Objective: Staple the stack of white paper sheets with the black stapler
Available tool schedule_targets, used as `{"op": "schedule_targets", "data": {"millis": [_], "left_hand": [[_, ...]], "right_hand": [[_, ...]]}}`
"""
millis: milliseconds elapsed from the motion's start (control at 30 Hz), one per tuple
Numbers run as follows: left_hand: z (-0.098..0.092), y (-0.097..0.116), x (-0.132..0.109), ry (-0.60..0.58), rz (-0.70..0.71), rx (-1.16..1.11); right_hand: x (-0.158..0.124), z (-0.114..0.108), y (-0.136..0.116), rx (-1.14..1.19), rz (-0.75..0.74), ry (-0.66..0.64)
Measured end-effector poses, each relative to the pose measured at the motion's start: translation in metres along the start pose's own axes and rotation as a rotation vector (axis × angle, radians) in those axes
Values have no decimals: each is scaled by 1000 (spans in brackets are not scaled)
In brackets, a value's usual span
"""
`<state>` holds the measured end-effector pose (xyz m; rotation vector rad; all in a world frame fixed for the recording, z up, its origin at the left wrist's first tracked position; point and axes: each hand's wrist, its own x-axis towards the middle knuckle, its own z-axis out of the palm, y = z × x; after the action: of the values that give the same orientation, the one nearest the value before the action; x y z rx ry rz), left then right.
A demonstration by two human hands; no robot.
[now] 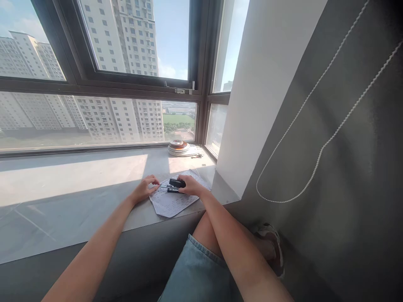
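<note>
A black stapler (176,183) lies over printed sheets of paper (171,206) on the window ledge. Its top part looks swung up from the base, and a thin silvery metal part points left between them. My right hand (192,186) is closed around the stapler's right end. From the left, my left hand (145,188) meets the tip of the metal part with thumb and fingers pinched together. Whatever sits in that pinch is too small to make out.
On the ledge (78,209), a stack of round dishes or lids (179,147) stands by the window corner, with a small dark chain-like item (197,156) beside it. A beaded blind cord (291,200) hangs at right. My bent leg (204,239) is below the ledge edge.
</note>
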<state>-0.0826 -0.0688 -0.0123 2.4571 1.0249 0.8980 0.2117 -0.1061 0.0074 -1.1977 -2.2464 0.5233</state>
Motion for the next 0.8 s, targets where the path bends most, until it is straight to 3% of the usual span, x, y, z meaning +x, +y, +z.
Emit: {"op": "schedule_targets", "data": {"millis": [233, 800], "left_hand": [[4, 1, 1, -6, 27, 56], [-1, 9, 0, 13, 57, 29]], "right_hand": [[7, 12, -3, -85, -96, 10], [11, 19, -12, -160, -85, -15]]}}
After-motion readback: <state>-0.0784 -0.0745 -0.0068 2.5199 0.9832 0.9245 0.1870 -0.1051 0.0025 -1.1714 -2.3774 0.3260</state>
